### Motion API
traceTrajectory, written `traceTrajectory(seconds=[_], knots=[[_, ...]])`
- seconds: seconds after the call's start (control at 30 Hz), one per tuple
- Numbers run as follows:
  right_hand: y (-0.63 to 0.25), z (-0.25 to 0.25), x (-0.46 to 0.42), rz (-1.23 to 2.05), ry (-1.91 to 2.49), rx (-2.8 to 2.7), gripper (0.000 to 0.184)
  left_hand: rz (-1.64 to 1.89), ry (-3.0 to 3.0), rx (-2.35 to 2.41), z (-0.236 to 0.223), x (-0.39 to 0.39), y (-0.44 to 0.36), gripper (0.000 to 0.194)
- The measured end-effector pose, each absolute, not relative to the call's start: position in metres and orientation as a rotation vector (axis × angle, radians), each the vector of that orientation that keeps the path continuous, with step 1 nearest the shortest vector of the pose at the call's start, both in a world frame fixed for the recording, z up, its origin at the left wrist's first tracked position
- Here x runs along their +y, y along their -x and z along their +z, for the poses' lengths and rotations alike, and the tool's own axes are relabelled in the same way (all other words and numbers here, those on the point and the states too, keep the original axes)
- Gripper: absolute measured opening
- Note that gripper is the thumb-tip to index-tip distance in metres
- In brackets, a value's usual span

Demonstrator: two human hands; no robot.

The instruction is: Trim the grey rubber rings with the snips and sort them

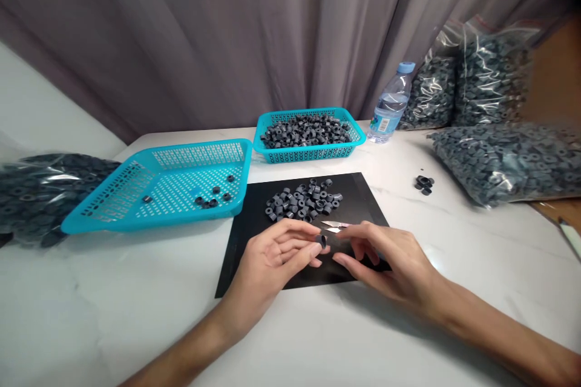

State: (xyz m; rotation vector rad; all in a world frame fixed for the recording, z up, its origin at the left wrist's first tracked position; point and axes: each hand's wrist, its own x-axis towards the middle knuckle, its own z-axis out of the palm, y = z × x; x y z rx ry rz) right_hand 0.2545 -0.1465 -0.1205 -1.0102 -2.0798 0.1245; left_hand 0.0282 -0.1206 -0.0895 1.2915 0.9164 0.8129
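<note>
My left hand (281, 254) pinches a small dark grey plastic cap (322, 241) between thumb and fingertips, its hollow end facing right. Just to the right is my right hand (385, 260), its thumb and index finger apart and the other fingers curled. Small thread snips (333, 226) poke out to the left from my right hand, blades parted; their handles are hidden by the fingers. Both hands are over a black mat (242, 242). A heap of the same grey caps (302, 199) lies on the mat, beyond the snips.
A turquoise basket (157, 225) at left contains several caps. Behind the mat, another turquoise basket (308, 156) is full of them. A water bottle (389, 106) stands beside it. Stuffed plastic bags (512, 160) line the right; another bag (40, 193) is far left. Dark pieces (424, 183) lie right of the mat.
</note>
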Motion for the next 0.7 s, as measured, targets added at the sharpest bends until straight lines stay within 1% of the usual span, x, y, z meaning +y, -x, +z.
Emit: traceTrajectory(seconds=[0.07,0.13,0.37,0.53,0.7], knots=[[-0.2533,-0.1208,-0.1469,0.21,1.011,-2.035,0.019,0.809,-1.273,0.908,-0.0886,-0.1211,-0.0298,0.019],[-0.2519,-0.1207,-0.1476,0.227,0.99,-2.018,0.02,0.802,-1.265,0.901,-0.0879,-0.1217,-0.0312,0.019],[-0.252,-0.1186,-0.1495,0.075,0.911,-2.067,0.02,0.775,-1.269,0.929,-0.0852,-0.1241,-0.0343,0.017],[-0.252,-0.117,-0.1487,0.124,0.914,-2.084,0.013,0.766,-1.295,0.897,-0.0847,-0.1236,-0.037,0.018],[-0.2509,-0.116,-0.1487,0.119,0.905,-2.074,0.011,0.732,-1.368,0.898,-0.0865,-0.1231,-0.0366,0.022]])
